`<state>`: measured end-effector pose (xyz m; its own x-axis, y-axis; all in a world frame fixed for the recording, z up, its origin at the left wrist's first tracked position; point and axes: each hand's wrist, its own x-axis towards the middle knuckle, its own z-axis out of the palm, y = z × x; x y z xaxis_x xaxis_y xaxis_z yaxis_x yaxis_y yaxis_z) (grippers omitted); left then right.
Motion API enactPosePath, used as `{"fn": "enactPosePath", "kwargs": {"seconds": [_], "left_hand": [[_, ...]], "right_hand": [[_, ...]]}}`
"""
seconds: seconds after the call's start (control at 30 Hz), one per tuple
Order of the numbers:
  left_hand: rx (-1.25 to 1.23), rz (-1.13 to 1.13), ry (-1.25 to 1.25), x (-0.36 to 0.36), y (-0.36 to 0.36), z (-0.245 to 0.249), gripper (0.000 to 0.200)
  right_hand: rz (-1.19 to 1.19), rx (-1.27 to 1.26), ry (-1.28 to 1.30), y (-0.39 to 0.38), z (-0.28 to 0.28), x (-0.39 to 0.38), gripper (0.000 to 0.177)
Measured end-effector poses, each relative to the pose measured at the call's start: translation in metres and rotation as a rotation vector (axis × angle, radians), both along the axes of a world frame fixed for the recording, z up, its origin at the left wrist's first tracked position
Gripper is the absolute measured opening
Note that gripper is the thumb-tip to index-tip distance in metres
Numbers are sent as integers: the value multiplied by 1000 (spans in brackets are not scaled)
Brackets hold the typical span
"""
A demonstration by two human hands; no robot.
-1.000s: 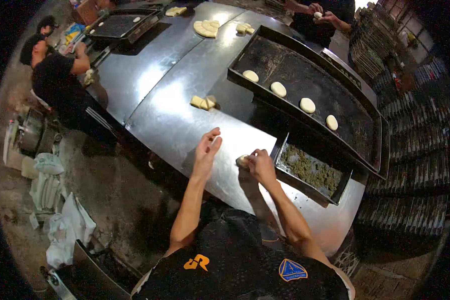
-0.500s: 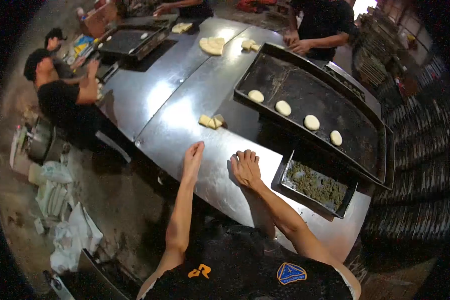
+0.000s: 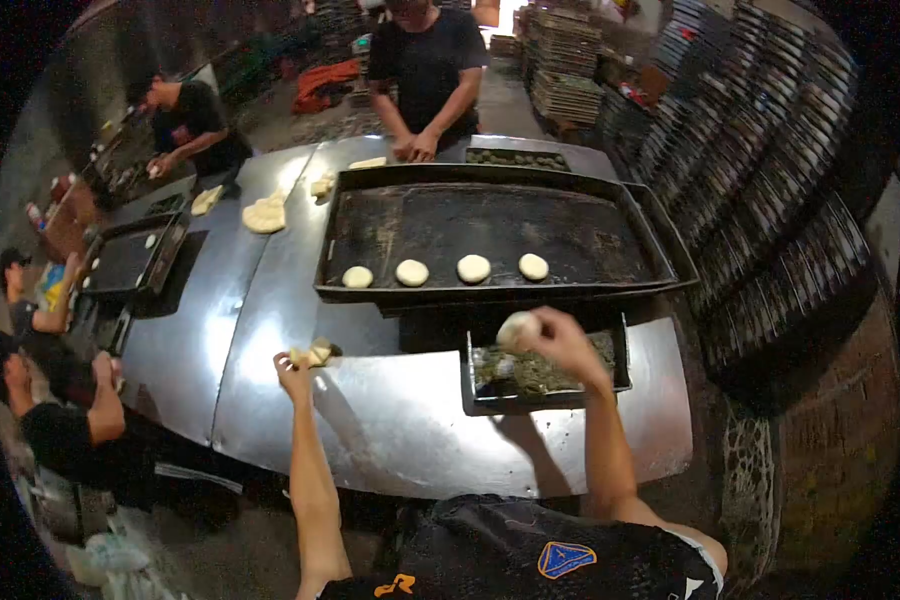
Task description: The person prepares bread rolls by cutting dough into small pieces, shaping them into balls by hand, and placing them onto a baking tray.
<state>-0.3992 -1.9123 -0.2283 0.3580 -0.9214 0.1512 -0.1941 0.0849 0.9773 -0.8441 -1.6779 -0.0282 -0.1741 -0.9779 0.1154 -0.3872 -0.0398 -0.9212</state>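
- Lifted off the tabletop (image 3: 370,430) since a second ago, the right hand (image 3: 562,346) clasps a dough ball (image 3: 516,328) over the filling tray (image 3: 470,402) at the front edge.
- The left hand (image 3: 292,370) touches dough pieces (image 3: 315,352); its grip cannot be told.
- A light, cupped hold should keep the ball round.

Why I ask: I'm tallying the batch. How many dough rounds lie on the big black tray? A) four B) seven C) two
A: four dough rounds sit in a row near the front edge of the big tray; the right hand holds another dough ball.
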Motion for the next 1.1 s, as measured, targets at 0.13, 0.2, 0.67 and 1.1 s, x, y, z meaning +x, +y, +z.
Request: {"fn": "enactPosePath", "kwargs": {"seconds": [0.13,0.2,0.67,1.1], "left_hand": [[-11,283,-78,21,17,-7,40],[63,281,-13,24,48,19,42],[440,-611,564,-146,209,138,35],[633,-868,570,-170,220,86,40]], "right_hand": [[-532,-104,224,-39,-9,-119,28],[-674,-51,413,-60,-7,-146,30],[369,108,-21,-3,-57,89,48],[-266,112,-283,1,-91,1,26]]}}
